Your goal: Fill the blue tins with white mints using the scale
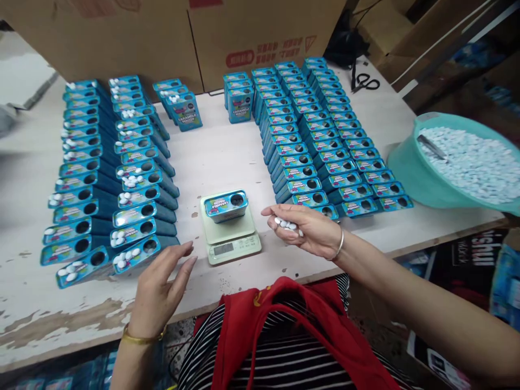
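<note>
The left hand (160, 287) hovers open, empty, beside the filled blue candy tins (109, 179). A blue tin (226, 205) sits on the small green scale (231, 230). The right hand (309, 230) loosely cups white candies (286, 224); they could spill onto the worktop (219, 151).

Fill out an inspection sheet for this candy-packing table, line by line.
Surface: white table, paint worn off along the near edge.
Job's things: one blue tin lies on a small scale; white candies rest in the right hand.
Clutter: rows of tins at left, several with candies on top; rows of tins at right; teal basin full of white candies; scissors.
Hands: left hand open, palm down, beside the nearest left tins; right hand cupped, fingers near the scale.
Cables: nothing seen on the table.
Surroundings: cardboard boxes behind the table; printed packaging below the table's right edge.
</note>
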`<control>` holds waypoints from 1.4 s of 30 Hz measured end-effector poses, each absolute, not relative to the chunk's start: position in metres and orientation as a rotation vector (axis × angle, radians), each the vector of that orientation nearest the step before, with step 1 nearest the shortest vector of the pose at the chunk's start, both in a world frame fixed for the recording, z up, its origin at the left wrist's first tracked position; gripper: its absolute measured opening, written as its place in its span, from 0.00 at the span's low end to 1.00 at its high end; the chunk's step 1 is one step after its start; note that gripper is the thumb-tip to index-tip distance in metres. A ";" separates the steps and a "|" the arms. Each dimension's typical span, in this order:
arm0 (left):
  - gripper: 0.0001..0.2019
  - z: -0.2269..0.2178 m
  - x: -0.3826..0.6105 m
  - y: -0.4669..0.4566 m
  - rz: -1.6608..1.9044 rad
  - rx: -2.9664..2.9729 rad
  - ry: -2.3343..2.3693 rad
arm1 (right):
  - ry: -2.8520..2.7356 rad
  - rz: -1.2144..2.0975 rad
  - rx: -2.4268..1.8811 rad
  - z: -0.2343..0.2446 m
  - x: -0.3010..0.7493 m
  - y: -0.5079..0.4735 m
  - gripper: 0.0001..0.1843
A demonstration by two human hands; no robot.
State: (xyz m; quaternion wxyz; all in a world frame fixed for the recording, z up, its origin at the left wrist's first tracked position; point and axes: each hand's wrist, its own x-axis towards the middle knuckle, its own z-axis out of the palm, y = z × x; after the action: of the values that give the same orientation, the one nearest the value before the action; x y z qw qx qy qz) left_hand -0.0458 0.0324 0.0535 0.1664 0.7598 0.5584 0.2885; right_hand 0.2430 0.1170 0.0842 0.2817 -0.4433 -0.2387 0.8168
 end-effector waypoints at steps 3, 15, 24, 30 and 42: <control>0.12 0.051 -0.045 0.034 0.810 2.157 1.590 | -0.858 2.113 -1.251 0.087 0.243 0.119 0.11; 0.13 0.046 -0.046 0.039 0.814 2.176 1.583 | -2.117 1.341 -1.217 0.119 0.193 0.175 0.16; 0.13 0.045 -0.046 0.041 0.819 2.174 1.589 | -2.165 1.293 -1.276 0.121 0.187 0.182 0.15; 0.13 0.047 -0.047 0.041 0.805 2.148 1.589 | -1.925 1.383 -1.230 0.125 0.189 0.180 0.11; 0.12 0.048 -0.043 0.040 0.777 2.100 1.605 | -0.694 2.224 -1.217 0.077 0.241 0.096 0.09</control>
State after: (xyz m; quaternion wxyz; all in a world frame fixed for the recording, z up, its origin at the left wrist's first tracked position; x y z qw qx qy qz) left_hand -0.0430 0.0397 0.0481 0.1923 0.7480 0.5718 0.2767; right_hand 0.2408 0.0964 0.0766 0.2537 -0.4478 -0.2552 0.8185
